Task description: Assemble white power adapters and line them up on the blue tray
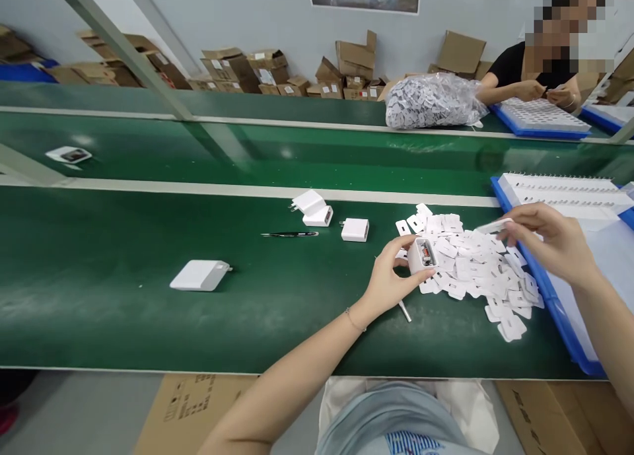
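Note:
My left hand (391,273) grips a white charger housing (422,255) between thumb and fingers. Its end faces up uncovered, and the electronic parts inside show. My right hand (549,237) pinches a thin white cover plate (494,226), seen nearly edge-on, to the right of the housing and apart from it. Beneath and between both hands spreads a loose heap of white cover plates (465,267), many with a small slot. A slim light-coloured rod (405,311) lies partly under my left hand.
Tweezers (290,234) lie left of a white charger (355,230); two more chargers (312,208) touch behind. Another charger (199,275) rests farther left. On the right stands a blue tray (555,303) with white racks (564,189). Across the belt (247,154), a co-worker (529,78) handles small parts beside a bulging plastic bag (433,102).

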The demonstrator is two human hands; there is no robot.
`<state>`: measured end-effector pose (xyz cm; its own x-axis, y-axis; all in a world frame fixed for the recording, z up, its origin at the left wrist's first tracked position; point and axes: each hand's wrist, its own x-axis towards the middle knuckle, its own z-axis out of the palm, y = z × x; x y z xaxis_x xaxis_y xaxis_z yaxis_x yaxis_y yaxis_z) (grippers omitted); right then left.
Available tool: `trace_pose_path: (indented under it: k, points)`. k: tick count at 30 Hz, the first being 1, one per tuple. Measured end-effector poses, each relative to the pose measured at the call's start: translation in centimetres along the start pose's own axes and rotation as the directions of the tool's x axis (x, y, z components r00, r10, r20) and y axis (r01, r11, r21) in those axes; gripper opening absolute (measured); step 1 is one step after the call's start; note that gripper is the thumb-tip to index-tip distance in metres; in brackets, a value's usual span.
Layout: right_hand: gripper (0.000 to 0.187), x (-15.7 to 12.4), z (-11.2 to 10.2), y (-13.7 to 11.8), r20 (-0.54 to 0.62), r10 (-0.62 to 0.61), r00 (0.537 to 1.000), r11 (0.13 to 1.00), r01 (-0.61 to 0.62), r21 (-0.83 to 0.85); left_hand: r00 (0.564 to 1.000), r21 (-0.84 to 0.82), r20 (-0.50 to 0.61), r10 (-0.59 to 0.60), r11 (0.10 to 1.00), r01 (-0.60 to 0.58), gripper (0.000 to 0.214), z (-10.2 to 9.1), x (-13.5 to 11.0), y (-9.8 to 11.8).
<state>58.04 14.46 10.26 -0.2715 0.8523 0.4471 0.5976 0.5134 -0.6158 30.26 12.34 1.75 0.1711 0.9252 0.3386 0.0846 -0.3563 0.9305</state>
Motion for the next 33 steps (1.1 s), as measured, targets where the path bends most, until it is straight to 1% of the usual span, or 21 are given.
trace_pose_path:
  k: [1, 2, 3, 4, 5, 6, 7, 8, 10, 13, 16, 19, 22, 25, 27, 29, 30, 31, 32, 33]
  points:
    - [0.014, 0.0, 1.4, -1.1, -0.067, -0.158, 0.985, 0.983, 0.151, -0.1, 0.999, 0.043, -0.034, 0.02, 0.999, -0.019, 0.049, 0.0, -0.1, 0.0]
    - [0.022, -0.1, 2.8, -1.9, -0.086, -0.322, 0.943, 0.933, 0.301, -0.195, 0.997, 0.078, -0.062, 0.044, 0.996, -0.039, 0.049, 0.0, -0.1, 0.0]
    - [0.03, -0.2, 4.1, -2.5, -0.067, -0.47, 0.88, 0.86, 0.44, -0.259, 0.994, 0.107, -0.08, 0.069, 0.992, -0.06, 0.048, 0.1, -0.3, 0.0]
    - [0.037, -0.3, 5.2, -2.8, -0.031, -0.584, 0.811, 0.782, 0.553, -0.286, 0.992, 0.134, -0.086, 0.094, 0.988, -0.082, 0.048, 0.2, -0.4, 0.0]
    - [0.044, -0.4, 6.2, -2.9, 0.01, -0.66, 0.751, 0.717, 0.634, -0.29, 0.989, 0.164, -0.083, 0.118, 0.981, -0.103, 0.048, 0.4, -0.6, 0.0]
    - [0.049, -0.6, 7.0, -2.9, 0.037, -0.711, 0.703, 0.666, 0.689, -0.286, 0.987, 0.198, -0.07, 0.143, 0.972, -0.127, 0.048, 0.5, -0.8, -0.1]
    - [0.053, -0.8, 7.5, -2.8, 0.05, -0.738, 0.673, 0.636, 0.718, -0.281, 0.985, 0.233, -0.05, 0.165, 0.961, -0.149, 0.049, 0.7, -1.0, -0.1]
    - [0.056, -1.0, 7.9, -2.7, 0.052, -0.746, 0.664, 0.627, 0.727, -0.28, 0.982, 0.267, -0.03, 0.184, 0.949, -0.169, 0.05, 0.9, -1.2, -0.2]
    - [0.059, -1.6, 8.2, -2.5, 0.048, -0.729, 0.683, 0.647, 0.71, -0.278, 0.977, 0.326, -0.009, 0.211, 0.925, -0.197, 0.052, 1.3, -1.6, -0.3]
    - [0.057, -2.3, 8.1, -2.4, 0.058, -0.694, 0.718, 0.679, 0.679, -0.279, 0.973, 0.376, -0.013, 0.23, 0.903, -0.208, 0.053, 1.5, -1.9, -0.4]
    - [0.055, -2.7, 8.1, -2.6, 0.096, -0.684, 0.723, 0.673, 0.676, -0.3, 0.973, 0.397, -0.021, 0.229, 0.895, -0.202, 0.052, 1.4, -1.9, -0.5]
    - [0.06, -2.7, 8.2, -2.6, 0.104, -0.667, 0.738, 0.688, 0.663, -0.294, 0.972, 0.409, -0.027, 0.231, 0.89, -0.2, 0.051, 1.3, -1.8, -0.6]
    - [0.065, -2.5, 8.1, -2.5, 0.129, -0.617, 0.777, 0.747, 0.629, -0.216, 0.968, 0.404, 0.0, 0.252, 0.885, -0.23, 0.051, 1.4, -1.9, -0.6]
    - [0.064, -2.3, 8.0, -2.3, 0.21, -0.578, 0.789, 0.784, 0.608, -0.126, 0.964, 0.397, 0.011, 0.267, 0.883, -0.25, 0.052, 1.5, -1.9, -0.5]
    - [0.061, -2.3, 8.0, -2.2, 0.242, -0.538, 0.808, 0.815, 0.571, -0.095, 0.958, 0.382, -0.005, 0.285, 0.886, -0.262, 0.052, 1.5, -1.7, -0.3]
    - [0.057, -2.4, 8.1, -2.2, 0.236, -0.476, 0.847, 0.865, 0.5, -0.052, 0.941, 0.36, -0.021, 0.338, 0.881, -0.308, 0.052, 1.4, -1.5, -0.1]
    - [0.055, -2.4, 8.1, -2.3, 0.235, -0.433, 0.87, 0.895, 0.447, -0.006, 0.923, 0.359, -0.018, 0.384, 0.864, -0.352, 0.049, 1.3, -1.4, 0.0]
    - [0.054, -2.4, 8.2, -2.4, 0.242, -0.374, 0.895, 0.927, 0.372, 0.055, 0.898, 0.373, -0.006, 0.439, 0.834, -0.406, 0.045, 1.2, -1.3, 0.1]
    - [0.053, -2.5, 8.2, -2.5, 0.262, -0.297, 0.918, 0.954, 0.271, 0.13, 0.866, 0.4, 0.015, 0.5, 0.791, -0.463, 0.038, 1.0, -1.2, 0.2]
    - [0.055, -2.5, 8.3, -2.6, 0.298, -0.21, 0.931, 0.966, 0.151, 0.21, 0.828, 0.438, 0.043, 0.559, 0.734, -0.519, 0.032, 0.8, -1.1, 0.2]
